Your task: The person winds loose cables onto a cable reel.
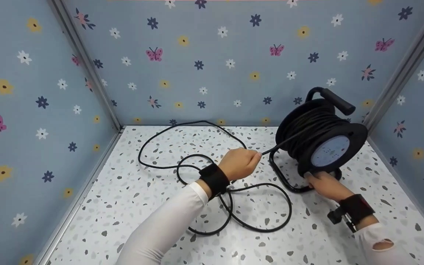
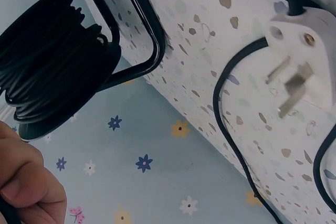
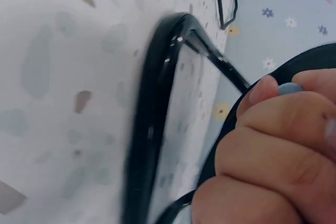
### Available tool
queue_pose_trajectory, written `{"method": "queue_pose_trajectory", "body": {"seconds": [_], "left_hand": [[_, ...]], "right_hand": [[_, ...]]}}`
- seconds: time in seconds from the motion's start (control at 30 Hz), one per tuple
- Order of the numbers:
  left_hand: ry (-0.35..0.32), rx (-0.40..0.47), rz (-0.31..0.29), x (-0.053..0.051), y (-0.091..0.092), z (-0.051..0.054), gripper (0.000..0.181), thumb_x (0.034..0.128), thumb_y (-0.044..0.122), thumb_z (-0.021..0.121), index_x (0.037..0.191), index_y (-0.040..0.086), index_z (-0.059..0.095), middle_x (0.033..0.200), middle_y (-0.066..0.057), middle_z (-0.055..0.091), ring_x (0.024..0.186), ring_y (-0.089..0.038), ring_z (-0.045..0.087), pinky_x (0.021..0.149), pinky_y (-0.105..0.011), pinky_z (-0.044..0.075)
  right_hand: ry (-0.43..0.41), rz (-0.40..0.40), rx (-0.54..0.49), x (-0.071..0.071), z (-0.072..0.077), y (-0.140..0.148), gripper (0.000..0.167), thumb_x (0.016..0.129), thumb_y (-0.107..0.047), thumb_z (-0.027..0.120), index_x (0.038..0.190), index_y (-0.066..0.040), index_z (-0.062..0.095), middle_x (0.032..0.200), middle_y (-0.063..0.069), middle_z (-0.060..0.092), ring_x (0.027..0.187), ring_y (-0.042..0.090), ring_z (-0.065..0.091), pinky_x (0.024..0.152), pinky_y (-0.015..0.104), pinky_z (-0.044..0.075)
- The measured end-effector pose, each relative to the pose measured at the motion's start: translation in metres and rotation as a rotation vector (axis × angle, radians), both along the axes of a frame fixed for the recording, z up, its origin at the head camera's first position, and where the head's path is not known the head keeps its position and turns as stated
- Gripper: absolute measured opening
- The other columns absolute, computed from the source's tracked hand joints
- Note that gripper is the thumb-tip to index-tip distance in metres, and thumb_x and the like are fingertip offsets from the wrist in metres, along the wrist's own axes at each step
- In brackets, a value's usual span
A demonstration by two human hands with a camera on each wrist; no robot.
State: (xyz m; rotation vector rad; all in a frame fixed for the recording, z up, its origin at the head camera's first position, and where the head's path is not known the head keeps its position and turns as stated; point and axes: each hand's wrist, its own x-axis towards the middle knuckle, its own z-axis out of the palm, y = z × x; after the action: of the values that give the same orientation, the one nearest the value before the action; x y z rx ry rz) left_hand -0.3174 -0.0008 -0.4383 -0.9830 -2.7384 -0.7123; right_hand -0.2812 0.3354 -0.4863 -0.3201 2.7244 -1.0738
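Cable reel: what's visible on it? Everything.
Black cable reel, plastic-looking: two round flanges with many turns of black cable wound between them. The near flange carries a round pale panel, its markings too small to read. Above is a black carrying handle; below, a glossy tubular frame rests on the speckled surface, towards its right side. The right hand grips a blue-grey piece at the near flange; the left hand holds a straight run of cable coming off.

The left wrist view's edge cuts off the plug (image 2: 321,59), its pins (image 2: 298,78) blurred.
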Motion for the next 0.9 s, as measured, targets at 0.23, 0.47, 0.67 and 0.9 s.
{"method": "queue_pose_trajectory", "body": {"seconds": [0.23,0.47,0.67,0.9], "left_hand": [[-0.065,0.104,-0.024,0.004,0.029,-0.002,0.046,0.1156,0.031,0.034,0.072,0.021,0.045,0.064,0.007,0.039,0.060,-0.015,0.042,0.064,-0.029,0.036],[-0.103,0.211,0.000,0.006,0.056,0.003,0.040,0.1141,0.026,0.034,0.077,0.020,0.048,0.066,0.007,0.041,0.061,-0.013,0.043,0.063,-0.028,0.037],[-0.189,0.294,0.023,0.007,0.077,0.009,0.041,0.1157,0.030,0.037,0.077,0.021,0.043,0.067,0.007,0.040,0.057,-0.011,0.038,0.059,-0.025,0.033],[-0.283,0.385,0.051,0.010,0.083,0.008,0.040,0.1145,0.031,0.037,0.076,0.022,0.045,0.066,0.008,0.042,0.056,-0.010,0.041,0.059,-0.026,0.036]], "right_hand": [[0.038,-0.004,0.009,0.003,0.011,-0.012,0.053,0.117,-0.034,0.043,0.067,-0.018,0.044,0.061,-0.009,0.034,0.052,0.008,0.029,0.056,0.029,0.033],[0.079,-0.041,-0.023,0.006,0.027,-0.023,0.056,0.117,-0.039,0.045,0.067,-0.017,0.048,0.059,-0.009,0.034,0.051,0.009,0.031,0.055,0.029,0.032],[0.159,-0.098,-0.057,0.007,0.037,-0.028,0.058,0.117,-0.037,0.047,0.071,-0.003,0.056,0.058,-0.008,0.039,0.051,0.011,0.035,0.054,0.029,0.033],[0.185,-0.105,-0.059,0.007,0.038,-0.029,0.053,0.116,-0.033,0.049,0.069,-0.009,0.055,0.059,-0.009,0.040,0.052,0.010,0.036,0.054,0.028,0.033]]}}
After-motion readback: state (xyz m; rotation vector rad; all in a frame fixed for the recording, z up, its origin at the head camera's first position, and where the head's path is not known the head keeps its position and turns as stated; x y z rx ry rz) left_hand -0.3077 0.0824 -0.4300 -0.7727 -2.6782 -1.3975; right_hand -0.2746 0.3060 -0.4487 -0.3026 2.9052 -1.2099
